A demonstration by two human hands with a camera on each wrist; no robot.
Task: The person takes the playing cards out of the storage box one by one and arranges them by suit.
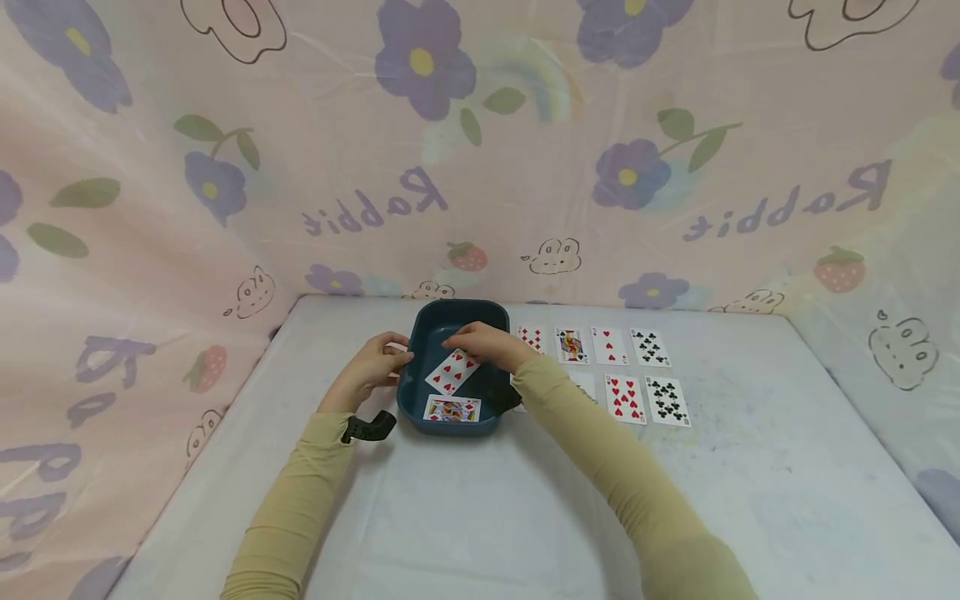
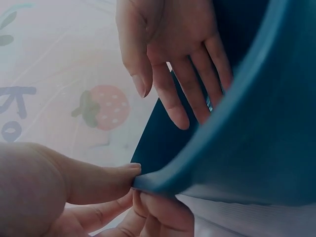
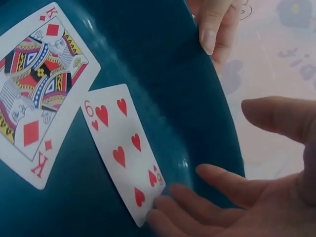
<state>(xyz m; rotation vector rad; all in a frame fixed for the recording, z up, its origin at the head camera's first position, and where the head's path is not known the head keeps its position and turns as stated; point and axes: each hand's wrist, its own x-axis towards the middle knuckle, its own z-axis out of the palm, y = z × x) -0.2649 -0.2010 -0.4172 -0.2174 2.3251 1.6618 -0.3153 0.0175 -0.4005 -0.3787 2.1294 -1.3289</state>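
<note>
A dark blue plastic bin (image 1: 450, 430) stands on the table, and my left hand (image 1: 369, 368) pinches its left rim between thumb and fingers, as the left wrist view shows. Over the inside of the bin is my right hand (image 1: 491, 343), its thumb and fingers spread apart with nothing gripped. Its fingertips are right at the lower corner of a six of hearts (image 3: 123, 148), which lies face up on the bin floor. A king of diamonds (image 3: 44, 84) lies beside it, face up, the two cards meeting at a corner.
Right of the bin, playing cards lie face up in two rows on the white-covered table (image 1: 480, 517). Among them are a face card (image 1: 572, 345), a hearts card (image 1: 626, 399) and a clubs card (image 1: 667, 402). My right arm covers part of them. A patterned curtain (image 1: 495, 167) rises behind.
</note>
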